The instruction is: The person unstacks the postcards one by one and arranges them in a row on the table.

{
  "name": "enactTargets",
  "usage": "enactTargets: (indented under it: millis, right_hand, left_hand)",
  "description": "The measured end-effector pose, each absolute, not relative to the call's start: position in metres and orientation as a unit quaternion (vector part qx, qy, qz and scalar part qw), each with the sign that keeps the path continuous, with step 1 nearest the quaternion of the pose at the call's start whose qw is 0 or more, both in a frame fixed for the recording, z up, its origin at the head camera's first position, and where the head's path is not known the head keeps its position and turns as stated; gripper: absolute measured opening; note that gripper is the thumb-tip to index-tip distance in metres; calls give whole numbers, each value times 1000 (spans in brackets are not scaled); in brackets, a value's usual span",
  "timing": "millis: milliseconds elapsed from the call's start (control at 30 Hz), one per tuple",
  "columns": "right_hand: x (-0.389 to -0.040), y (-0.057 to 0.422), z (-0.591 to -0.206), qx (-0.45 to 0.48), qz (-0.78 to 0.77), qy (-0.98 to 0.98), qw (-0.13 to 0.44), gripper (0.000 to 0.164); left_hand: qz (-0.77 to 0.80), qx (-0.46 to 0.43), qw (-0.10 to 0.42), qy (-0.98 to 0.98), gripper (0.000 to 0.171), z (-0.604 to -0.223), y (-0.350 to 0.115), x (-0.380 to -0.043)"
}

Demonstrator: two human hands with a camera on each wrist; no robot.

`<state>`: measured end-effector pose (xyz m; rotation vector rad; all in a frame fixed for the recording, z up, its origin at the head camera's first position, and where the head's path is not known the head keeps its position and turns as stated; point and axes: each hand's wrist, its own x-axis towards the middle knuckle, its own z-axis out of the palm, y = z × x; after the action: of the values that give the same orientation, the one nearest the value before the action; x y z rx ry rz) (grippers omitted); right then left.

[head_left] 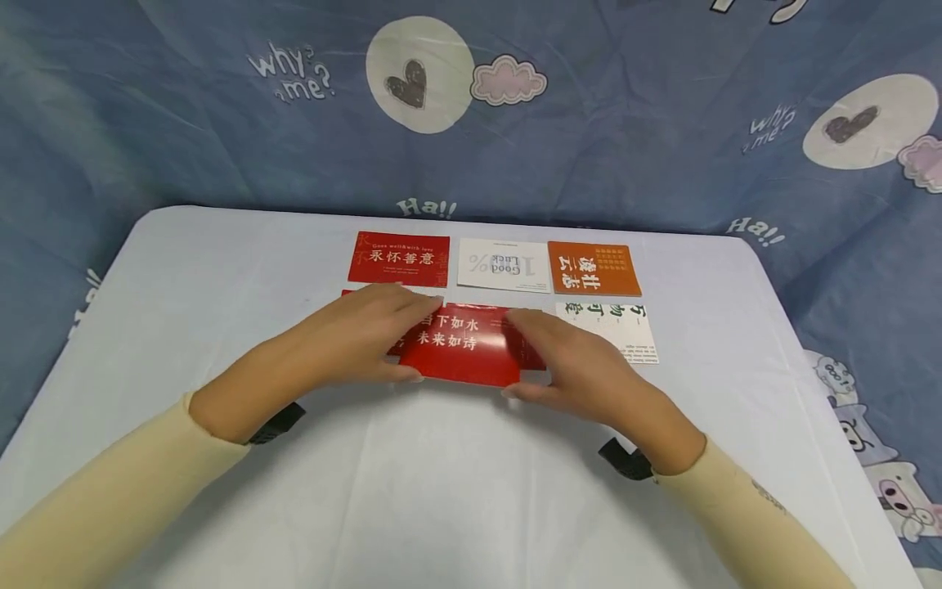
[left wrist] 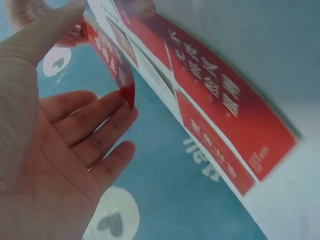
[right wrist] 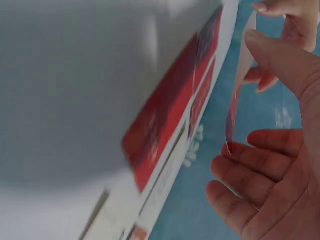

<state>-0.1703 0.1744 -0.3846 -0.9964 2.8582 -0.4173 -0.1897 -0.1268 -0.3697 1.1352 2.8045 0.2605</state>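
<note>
A red card with white writing is held up above the table by both hands. My left hand grips its left end, thumb at one edge and fingertips at the other. At the right end my right hand holds it likewise. Both wrist views show the card, and slightly bowed, between thumb and fingertips. Beneath and behind it lie a red card and another red card, both partly hidden by the hands and the held card.
On the white table, a back row has a red card, a white "Good Luck" card and an orange card. A white card with green writing lies right, partly behind my right hand. Blue printed cloth hangs behind.
</note>
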Motion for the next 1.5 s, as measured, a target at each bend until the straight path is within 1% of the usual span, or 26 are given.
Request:
enactTargets:
  millis: [267, 533, 833, 1100, 1500]
  right_hand:
    - [-155, 135, -400, -388, -134, 912, 18, 87]
    - [-145, 100, -411, -416, -127, 900, 4, 87]
    - [-135, 81, -422, -420, -94, 902, 9, 84]
    - [-133, 79, -426, -420, -88, 903, -6, 84]
    - [-134, 74, -427, -417, -77, 905, -7, 82]
  left_hand:
    - [98, 344, 42, 933, 94, -380, -167, -149]
    - [99, 321, 43, 941, 93, -393, -195, -127]
    - [98, 303, 51, 946, 94, -401, -206, -122]
    - [98, 304, 53, 946, 93, -403, -207, -123]
    - [97, 287, 61, 951, 92, -406, -207, -123]
